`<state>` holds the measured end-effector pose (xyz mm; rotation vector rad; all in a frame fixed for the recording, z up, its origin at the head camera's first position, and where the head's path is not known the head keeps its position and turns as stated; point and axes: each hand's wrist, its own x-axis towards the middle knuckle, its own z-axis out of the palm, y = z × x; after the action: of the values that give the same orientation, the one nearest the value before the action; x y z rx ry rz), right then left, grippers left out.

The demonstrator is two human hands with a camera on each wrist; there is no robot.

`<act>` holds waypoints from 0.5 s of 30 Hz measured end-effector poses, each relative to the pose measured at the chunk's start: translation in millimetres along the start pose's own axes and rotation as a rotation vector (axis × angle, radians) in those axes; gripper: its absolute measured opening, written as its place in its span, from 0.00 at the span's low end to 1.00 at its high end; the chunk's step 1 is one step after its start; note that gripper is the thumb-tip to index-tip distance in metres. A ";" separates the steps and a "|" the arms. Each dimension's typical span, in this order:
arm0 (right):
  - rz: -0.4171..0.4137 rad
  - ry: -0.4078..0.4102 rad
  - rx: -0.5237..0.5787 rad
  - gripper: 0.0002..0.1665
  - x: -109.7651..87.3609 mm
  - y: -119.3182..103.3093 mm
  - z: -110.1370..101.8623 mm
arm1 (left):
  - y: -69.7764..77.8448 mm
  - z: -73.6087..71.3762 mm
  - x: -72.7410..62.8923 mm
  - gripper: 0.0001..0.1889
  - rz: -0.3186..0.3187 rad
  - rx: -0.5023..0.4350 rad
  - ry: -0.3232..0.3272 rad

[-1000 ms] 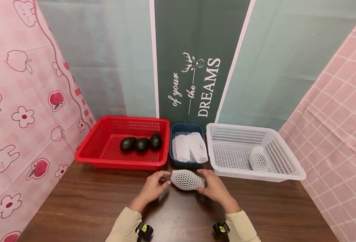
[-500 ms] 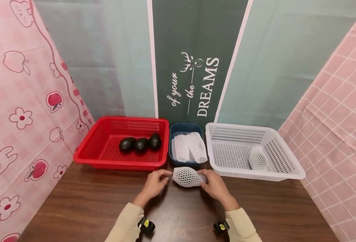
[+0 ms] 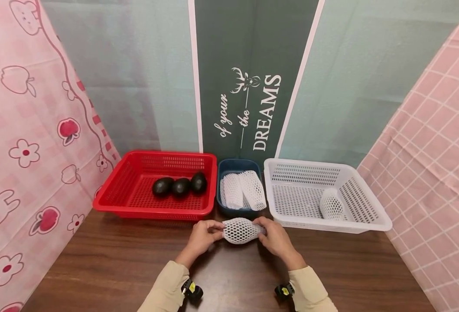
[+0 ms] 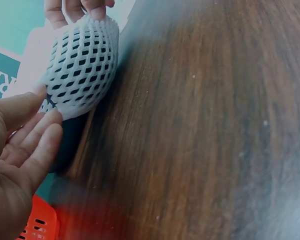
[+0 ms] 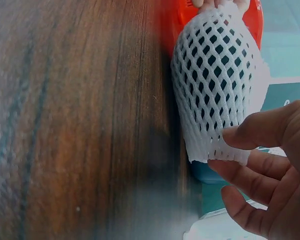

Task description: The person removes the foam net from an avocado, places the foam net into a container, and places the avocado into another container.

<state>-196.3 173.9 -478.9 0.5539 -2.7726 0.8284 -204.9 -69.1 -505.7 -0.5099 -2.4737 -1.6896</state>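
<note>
Between both hands, over the table in front of the blue basket, is a white foam fruit net [image 3: 240,231] with a dark avocado showing through its mesh. My left hand [image 3: 203,236] pinches the net's left end between thumb and fingers. At the opposite end, the thumb and forefinger of my right hand [image 3: 275,236] pinch the narrow, gathered part of the net [image 5: 215,85]. The right wrist view shows this end flattened, with the other fingers loosely bent below it. Most of the avocado's skin is covered by the net.
A red basket [image 3: 155,212] at the left holds three bare avocados [image 3: 180,187]. In the small blue basket [image 3: 239,164] lie white foam nets [image 3: 249,190]. The white basket [image 3: 369,227] at the right contains one netted avocado [image 3: 332,205]. Curtains stand behind and at both sides.
My left hand has moved right from beside the net and now pinches its left end. The right hand keeps its hold; the netted avocado has shifted only slightly.
</note>
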 end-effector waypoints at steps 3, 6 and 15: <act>0.013 0.006 0.008 0.20 0.1 0.6 0.8 | 2.4 2.2 -0.4 0.08 0.042 0.040 0.045; 0.017 0.010 0.013 0.20 -0.1 0.8 1.2 | 4.3 4.5 -0.3 0.08 0.071 0.057 0.080; 0.013 0.003 0.013 0.18 -0.3 2.1 1.2 | 4.9 7.6 -1.2 0.11 0.056 0.044 0.045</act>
<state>-197.0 175.0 -481.1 0.5367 -2.7734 0.8495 -201.4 -60.8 -504.5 -0.5251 -2.4357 -1.6049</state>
